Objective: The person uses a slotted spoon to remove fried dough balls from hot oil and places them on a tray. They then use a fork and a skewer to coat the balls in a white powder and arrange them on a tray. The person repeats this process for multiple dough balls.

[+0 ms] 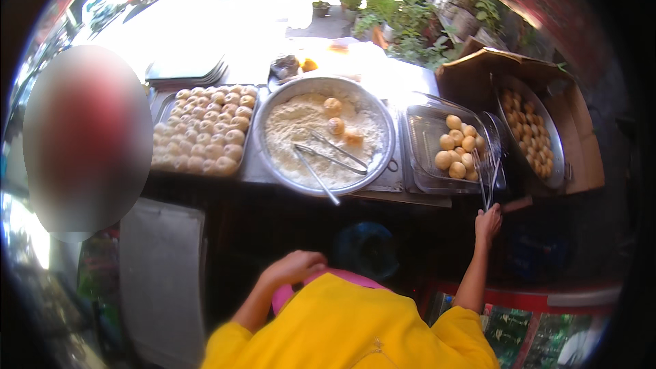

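My right hand [488, 222] is closed around the handle end of metal tongs [484, 181]. Their far ends reach among round golden-brown dough balls [456, 142] in a clear plastic container [427, 126]; whether they pinch a ball cannot be made out. My left hand [299, 266] lies against something pink at my front, its fingers stretched out and holding nothing. Between the hands, farther off, a wide metal basin [387, 113] holds pale powder [290, 126]. A few balls [333, 106] sit on the powder, and a second pair of tongs [321, 160] rests there too.
At left, a tray [246, 157] carries rows of powdered balls [205, 126]. Stacked trays [186, 74] stand behind it. At right, a deep metal pan [557, 140] of browned balls leans inside an opened cardboard box [581, 130]. Potted plants [403, 10] grow beyond the table.
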Tool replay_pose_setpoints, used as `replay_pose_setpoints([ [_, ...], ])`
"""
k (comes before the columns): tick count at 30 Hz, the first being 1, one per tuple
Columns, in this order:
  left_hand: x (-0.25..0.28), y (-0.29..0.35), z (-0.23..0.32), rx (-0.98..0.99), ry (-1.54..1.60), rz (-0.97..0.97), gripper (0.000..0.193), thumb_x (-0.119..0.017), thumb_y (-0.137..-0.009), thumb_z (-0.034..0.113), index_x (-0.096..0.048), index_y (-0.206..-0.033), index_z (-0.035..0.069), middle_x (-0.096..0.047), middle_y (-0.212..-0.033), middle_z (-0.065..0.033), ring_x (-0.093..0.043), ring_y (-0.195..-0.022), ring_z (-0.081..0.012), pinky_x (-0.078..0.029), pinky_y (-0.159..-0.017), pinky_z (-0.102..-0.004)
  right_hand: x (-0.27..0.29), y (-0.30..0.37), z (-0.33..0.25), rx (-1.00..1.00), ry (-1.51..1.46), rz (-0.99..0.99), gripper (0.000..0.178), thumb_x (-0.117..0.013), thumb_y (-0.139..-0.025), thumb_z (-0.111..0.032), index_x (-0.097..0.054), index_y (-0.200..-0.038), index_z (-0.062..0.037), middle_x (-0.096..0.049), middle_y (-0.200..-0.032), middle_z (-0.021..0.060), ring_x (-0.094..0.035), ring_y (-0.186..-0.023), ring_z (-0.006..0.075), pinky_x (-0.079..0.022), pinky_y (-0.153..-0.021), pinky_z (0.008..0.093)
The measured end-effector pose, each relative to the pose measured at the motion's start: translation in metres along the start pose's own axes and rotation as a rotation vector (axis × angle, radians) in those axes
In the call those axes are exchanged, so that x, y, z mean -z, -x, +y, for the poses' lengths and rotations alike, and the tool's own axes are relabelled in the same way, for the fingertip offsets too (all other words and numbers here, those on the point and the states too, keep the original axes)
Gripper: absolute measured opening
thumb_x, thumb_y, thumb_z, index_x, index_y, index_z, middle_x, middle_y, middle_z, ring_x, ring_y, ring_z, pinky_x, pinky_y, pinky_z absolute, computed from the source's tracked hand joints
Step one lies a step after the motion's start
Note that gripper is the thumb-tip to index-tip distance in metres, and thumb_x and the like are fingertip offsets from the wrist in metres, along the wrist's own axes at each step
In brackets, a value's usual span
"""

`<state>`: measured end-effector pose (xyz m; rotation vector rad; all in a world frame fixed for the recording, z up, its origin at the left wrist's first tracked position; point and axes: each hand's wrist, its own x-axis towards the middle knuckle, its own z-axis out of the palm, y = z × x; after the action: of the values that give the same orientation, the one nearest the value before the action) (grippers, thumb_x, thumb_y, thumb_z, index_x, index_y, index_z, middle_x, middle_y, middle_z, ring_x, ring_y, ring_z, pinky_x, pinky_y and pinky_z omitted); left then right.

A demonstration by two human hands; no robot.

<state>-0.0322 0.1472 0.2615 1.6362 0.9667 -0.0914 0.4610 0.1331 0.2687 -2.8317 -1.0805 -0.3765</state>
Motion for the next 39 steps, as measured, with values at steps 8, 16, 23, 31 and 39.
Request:
replay_pose_setpoints([
  [8, 0.044, -0.120, 0.157, -0.648, 0.136, 0.512, 0.037, -0.058, -0.085, 0.016, -0.051, -0.118, 0.002, -0.060, -0.108, -0.0177, -0.060, -0.098, -0.0275, -0.048, -0.083, -0.0339, -0.008, 0.003, 0.018, 0.008, -0.193, -0.094, 0.042, -0.070, -0.073, -0.023, -0.043, -0.102, -0.0092, -0.064, -0.086, 0.0225, -0.061, -0.084, 0.0419, -0.047, -0.071, 0.0499],
  [16, 0.032, -0.297, 0.208, -0.125, -0.053, 0.976, 0.066, -0.058, -0.078, 0.014, -0.026, -0.131, -0.010, -0.039, -0.129, -0.0231, -0.046, -0.112, -0.0370, -0.041, -0.092, -0.0423, -0.016, 0.014, 0.020, 0.035, -0.262, -0.003, 0.041, -0.067, -0.074, -0.023, -0.054, -0.109, -0.0075, -0.065, -0.089, 0.0186, -0.062, -0.084, 0.0382, -0.048, -0.072, 0.0467],
  [23, 0.048, -0.339, 0.204, 0.100, 0.038, 1.143, 0.022, -0.045, -0.086, 0.008, -0.055, -0.104, 0.000, -0.054, -0.109, -0.0208, -0.054, -0.103, -0.0331, -0.047, -0.086, -0.0384, 0.008, 0.016, 0.034, 0.154, -0.253, 0.130, 0.033, -0.061, -0.073, -0.011, -0.053, -0.105, -0.0087, -0.064, -0.090, 0.0171, -0.061, -0.081, 0.0380, -0.047, -0.067, 0.0483],
  [31, 0.023, -0.323, 0.208, -0.059, 0.366, 1.034, 0.041, -0.050, -0.077, 0.004, -0.033, -0.114, 0.004, -0.051, -0.108, -0.0279, -0.053, -0.100, -0.0466, -0.044, -0.084, -0.0505, 0.006, 0.026, 0.024, 0.232, -0.273, 0.076, 0.028, -0.058, -0.074, -0.013, -0.054, -0.101, -0.0070, -0.064, -0.090, 0.0166, -0.060, -0.080, 0.0385, -0.046, -0.067, 0.0480],
  [39, 0.004, -0.312, 0.210, 0.022, 0.467, 1.045, 0.035, -0.047, -0.080, 0.004, -0.041, -0.114, 0.006, -0.053, -0.108, -0.0250, -0.053, -0.100, -0.0444, -0.044, -0.085, -0.0504, 0.019, 0.035, 0.019, 0.259, -0.280, 0.119, 0.029, -0.060, -0.073, -0.015, -0.055, -0.101, -0.0068, -0.064, -0.092, 0.0156, -0.061, -0.081, 0.0374, -0.046, -0.068, 0.0477],
])
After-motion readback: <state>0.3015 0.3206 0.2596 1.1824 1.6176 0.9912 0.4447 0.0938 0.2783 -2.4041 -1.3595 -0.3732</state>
